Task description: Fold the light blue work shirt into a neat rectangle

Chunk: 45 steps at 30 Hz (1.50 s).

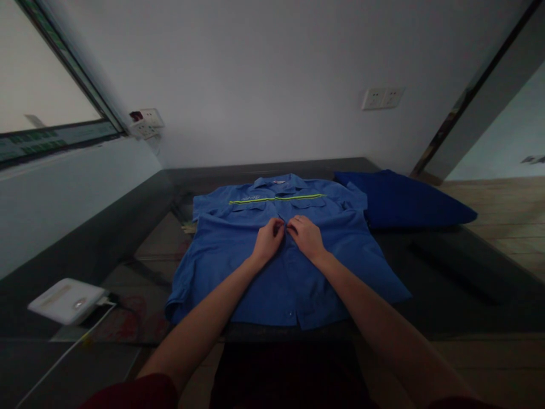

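Note:
A blue short-sleeved work shirt [251, 284] lies front side up on the dark table, its collar away from me and a yellow-green stripe across the chest. At the middle of its front opening, my left hand [271, 236] pinches the fabric edge. Close beside it, my right hand [304, 234] pinches the opposite edge of the same opening. The fingertips of both hands almost meet, and they hide whatever button lies between them. Lower down, a button [290, 313] shows near the hem.
A folded dark blue cloth [409, 201] lies at the back right, beside the shirt's sleeve. A white box [70, 301] with a cable sits at the left on the dark table [451, 307]. Wall sockets [382, 98] are on the wall behind.

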Each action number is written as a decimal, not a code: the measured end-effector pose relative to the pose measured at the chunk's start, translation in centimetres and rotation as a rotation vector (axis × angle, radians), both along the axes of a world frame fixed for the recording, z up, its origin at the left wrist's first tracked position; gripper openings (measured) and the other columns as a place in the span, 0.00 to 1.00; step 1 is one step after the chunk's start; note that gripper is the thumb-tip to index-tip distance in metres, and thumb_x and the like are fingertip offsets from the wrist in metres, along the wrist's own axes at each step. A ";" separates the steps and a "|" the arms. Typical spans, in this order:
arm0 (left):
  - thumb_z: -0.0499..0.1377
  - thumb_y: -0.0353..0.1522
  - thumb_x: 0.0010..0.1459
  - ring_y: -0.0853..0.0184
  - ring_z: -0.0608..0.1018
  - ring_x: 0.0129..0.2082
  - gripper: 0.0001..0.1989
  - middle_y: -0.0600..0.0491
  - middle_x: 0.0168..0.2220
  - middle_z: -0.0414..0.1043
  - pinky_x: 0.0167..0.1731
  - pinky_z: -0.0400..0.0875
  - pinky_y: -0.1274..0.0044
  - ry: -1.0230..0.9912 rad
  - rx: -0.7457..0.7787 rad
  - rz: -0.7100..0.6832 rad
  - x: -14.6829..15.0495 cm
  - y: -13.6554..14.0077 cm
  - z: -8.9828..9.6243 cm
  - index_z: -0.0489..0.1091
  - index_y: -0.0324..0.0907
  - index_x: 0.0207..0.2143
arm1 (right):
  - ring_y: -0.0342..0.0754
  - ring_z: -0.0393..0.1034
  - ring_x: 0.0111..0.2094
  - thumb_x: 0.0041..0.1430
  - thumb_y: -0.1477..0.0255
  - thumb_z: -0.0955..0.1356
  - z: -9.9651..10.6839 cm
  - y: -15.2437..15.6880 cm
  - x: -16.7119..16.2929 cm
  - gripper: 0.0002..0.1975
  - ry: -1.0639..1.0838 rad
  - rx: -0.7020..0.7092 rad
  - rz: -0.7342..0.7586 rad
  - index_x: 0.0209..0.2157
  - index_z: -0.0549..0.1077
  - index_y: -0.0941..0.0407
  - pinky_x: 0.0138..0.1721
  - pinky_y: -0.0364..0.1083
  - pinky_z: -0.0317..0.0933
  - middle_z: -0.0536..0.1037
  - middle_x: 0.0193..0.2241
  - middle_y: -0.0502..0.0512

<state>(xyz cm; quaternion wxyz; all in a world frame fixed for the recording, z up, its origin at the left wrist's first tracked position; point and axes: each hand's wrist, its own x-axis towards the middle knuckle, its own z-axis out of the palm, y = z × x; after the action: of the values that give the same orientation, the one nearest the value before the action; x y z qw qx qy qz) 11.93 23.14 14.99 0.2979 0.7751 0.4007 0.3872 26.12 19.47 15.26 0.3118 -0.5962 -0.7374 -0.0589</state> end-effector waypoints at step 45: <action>0.66 0.34 0.45 0.76 0.65 0.16 0.18 0.62 0.18 0.67 0.18 0.56 0.83 -0.549 -0.446 0.004 0.5 2.0 -1.9 0.63 0.40 0.36 | 0.50 0.68 0.40 0.62 0.72 0.64 -0.2 0.0 -0.5 0.06 -0.020 0.078 -0.002 0.33 0.73 0.55 0.39 0.45 0.61 0.75 0.35 0.55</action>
<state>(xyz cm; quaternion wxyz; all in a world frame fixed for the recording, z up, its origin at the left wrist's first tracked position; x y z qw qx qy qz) 12.42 25.14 13.06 0.5556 0.5571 0.3818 0.4849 25.64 19.43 15.03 0.3275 -0.5838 -0.7370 -0.0937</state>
